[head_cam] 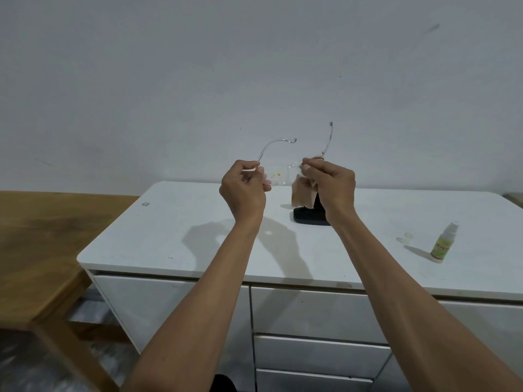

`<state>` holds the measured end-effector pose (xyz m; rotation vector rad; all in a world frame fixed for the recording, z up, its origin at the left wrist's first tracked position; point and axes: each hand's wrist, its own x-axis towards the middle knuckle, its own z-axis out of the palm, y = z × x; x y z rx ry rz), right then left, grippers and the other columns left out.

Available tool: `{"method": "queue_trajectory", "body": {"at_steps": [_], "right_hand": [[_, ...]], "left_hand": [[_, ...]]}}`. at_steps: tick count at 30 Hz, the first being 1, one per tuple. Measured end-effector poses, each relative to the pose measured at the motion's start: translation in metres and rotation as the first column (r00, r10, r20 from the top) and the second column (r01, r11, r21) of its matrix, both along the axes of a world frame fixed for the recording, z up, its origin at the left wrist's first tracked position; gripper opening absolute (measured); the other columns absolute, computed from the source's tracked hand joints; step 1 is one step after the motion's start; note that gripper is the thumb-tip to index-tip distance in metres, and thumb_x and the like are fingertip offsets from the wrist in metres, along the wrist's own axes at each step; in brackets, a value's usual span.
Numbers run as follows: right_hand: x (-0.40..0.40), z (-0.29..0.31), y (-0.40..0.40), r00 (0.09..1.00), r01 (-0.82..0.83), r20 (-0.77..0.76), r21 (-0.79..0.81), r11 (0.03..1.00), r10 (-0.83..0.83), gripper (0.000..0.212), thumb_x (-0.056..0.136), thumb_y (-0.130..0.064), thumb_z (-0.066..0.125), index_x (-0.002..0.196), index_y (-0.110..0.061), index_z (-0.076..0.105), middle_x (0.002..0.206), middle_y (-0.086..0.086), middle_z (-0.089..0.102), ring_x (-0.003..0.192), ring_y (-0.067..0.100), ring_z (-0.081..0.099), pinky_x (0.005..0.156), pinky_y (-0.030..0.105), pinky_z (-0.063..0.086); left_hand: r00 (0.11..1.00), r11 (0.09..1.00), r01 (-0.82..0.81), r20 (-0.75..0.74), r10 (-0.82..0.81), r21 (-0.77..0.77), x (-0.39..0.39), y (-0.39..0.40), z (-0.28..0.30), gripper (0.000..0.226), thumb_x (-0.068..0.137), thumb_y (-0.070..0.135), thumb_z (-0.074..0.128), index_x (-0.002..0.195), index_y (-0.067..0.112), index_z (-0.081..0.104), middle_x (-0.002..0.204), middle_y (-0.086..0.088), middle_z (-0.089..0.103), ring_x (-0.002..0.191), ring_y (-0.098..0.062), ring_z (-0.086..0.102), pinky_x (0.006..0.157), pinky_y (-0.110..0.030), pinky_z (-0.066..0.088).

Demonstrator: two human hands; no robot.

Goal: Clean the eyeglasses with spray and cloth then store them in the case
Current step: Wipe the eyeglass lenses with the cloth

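Head view: both arms are raised above the white cabinet top (175, 222), with the clear-framed eyeglasses (278, 176) held in the air between them. The left hand (243, 188) is closed around one transparent temple; the right hand (329, 183) pinches a brown cleaning cloth (302, 195) against the other lens. Behind the right wrist sits the black eyeglass case (307, 215). The small green-labelled spray bottle (443, 243) stands well to the right.
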<state>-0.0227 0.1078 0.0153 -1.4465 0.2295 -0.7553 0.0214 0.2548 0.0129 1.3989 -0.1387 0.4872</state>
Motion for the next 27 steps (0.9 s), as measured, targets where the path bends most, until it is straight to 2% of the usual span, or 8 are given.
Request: {"method": "queue_trajectory", "body": {"at_steps": [3, 5, 8, 12, 16, 20, 24, 27], "right_hand": [[-0.009, -0.002, -0.007, 0.995, -0.085, -0.069, -0.089, 0.992, 0.079, 0.007, 0.085, -0.006, 0.078, 0.089, -0.008, 0.083, 0.077, 0.006, 0.076, 0.072, 0.019, 0.070, 0.082, 0.046, 0.059], [-0.015, -0.003, -0.009, 0.991, -0.099, -0.103, -0.143, 0.985, 0.085, 0.006, 0.084, -0.005, 0.079, 0.085, -0.009, 0.083, 0.074, 0.003, 0.076, 0.070, 0.015, 0.070, 0.071, 0.036, 0.057], [-0.017, -0.006, -0.008, 0.997, -0.036, -0.077, -0.156, 0.987, 0.024, 0.005, 0.082, -0.008, 0.080, 0.086, -0.010, 0.083, 0.075, 0.001, 0.076, 0.070, 0.012, 0.070, 0.074, 0.028, 0.055], [-0.012, -0.008, 0.001, 0.995, 0.103, 0.005, -0.057, 0.993, -0.102, 0.009, 0.078, -0.012, 0.081, 0.085, -0.018, 0.083, 0.084, -0.007, 0.079, 0.079, 0.010, 0.072, 0.084, 0.030, 0.057], [0.001, -0.003, 0.012, 0.990, 0.090, 0.096, 0.165, 0.982, -0.107, 0.014, 0.080, -0.006, 0.079, 0.079, -0.020, 0.080, 0.085, -0.007, 0.077, 0.082, 0.013, 0.070, 0.084, 0.035, 0.058], [0.014, 0.000, 0.014, 0.990, 0.036, 0.117, 0.326, 0.945, -0.078, 0.012, 0.081, -0.003, 0.080, 0.082, -0.015, 0.078, 0.087, -0.005, 0.077, 0.089, 0.016, 0.072, 0.095, 0.041, 0.058], [0.017, -0.005, 0.012, 0.994, -0.030, 0.110, 0.356, 0.934, -0.009, 0.014, 0.082, -0.002, 0.082, 0.079, -0.015, 0.078, 0.090, 0.000, 0.077, 0.090, 0.020, 0.074, 0.098, 0.045, 0.059], [0.009, -0.009, 0.008, 0.996, -0.083, 0.065, 0.275, 0.958, 0.067, 0.007, 0.085, 0.001, 0.078, 0.086, -0.005, 0.077, 0.084, 0.002, 0.073, 0.075, 0.019, 0.071, 0.090, 0.042, 0.062]], "left_hand": [[1.000, 0.998, 0.001, 0.000, -0.001, 0.069, 0.004, 0.009, -0.003, 0.006, 0.089, -0.002, 0.068, 0.087, 0.003, 0.069, 0.067, -0.014, 0.071, 0.048, -0.023, 0.065, 0.060, -0.045, 0.063], [1.000, 0.994, 0.002, 0.007, -0.003, 0.108, 0.005, 0.014, -0.006, 0.004, 0.089, -0.002, 0.068, 0.087, 0.002, 0.069, 0.068, -0.015, 0.071, 0.046, -0.022, 0.064, 0.058, -0.045, 0.062], [1.000, 0.992, 0.011, 0.018, -0.014, 0.124, 0.005, 0.016, -0.008, 0.003, 0.089, -0.003, 0.067, 0.088, 0.000, 0.069, 0.069, -0.016, 0.072, 0.048, -0.023, 0.064, 0.058, -0.045, 0.062], [0.998, 0.995, 0.031, 0.051, -0.036, 0.098, 0.000, 0.011, -0.005, 0.006, 0.090, -0.005, 0.064, 0.087, 0.000, 0.067, 0.067, -0.013, 0.070, 0.051, -0.026, 0.066, 0.056, -0.039, 0.060], [0.997, 0.998, 0.024, 0.070, -0.028, 0.056, -0.004, 0.001, 0.001, 0.008, 0.090, -0.005, 0.064, 0.086, 0.001, 0.067, 0.064, -0.011, 0.068, 0.050, -0.023, 0.065, 0.053, -0.030, 0.056], [0.994, 0.999, -0.004, 0.106, 0.000, 0.040, -0.004, -0.006, 0.002, 0.010, 0.091, -0.004, 0.064, 0.085, 0.003, 0.068, 0.062, -0.010, 0.068, 0.050, -0.022, 0.065, 0.055, -0.032, 0.059], [0.995, 0.999, -0.033, 0.101, 0.029, 0.040, -0.001, -0.009, 0.001, 0.010, 0.091, -0.002, 0.065, 0.085, 0.005, 0.068, 0.062, -0.013, 0.069, 0.048, -0.020, 0.065, 0.056, -0.033, 0.059], [0.996, 0.998, -0.043, 0.084, 0.038, 0.052, 0.005, -0.005, -0.002, 0.011, 0.090, 0.000, 0.067, 0.084, 0.008, 0.068, 0.061, -0.009, 0.068, 0.048, -0.021, 0.064, 0.058, -0.038, 0.060]]}}
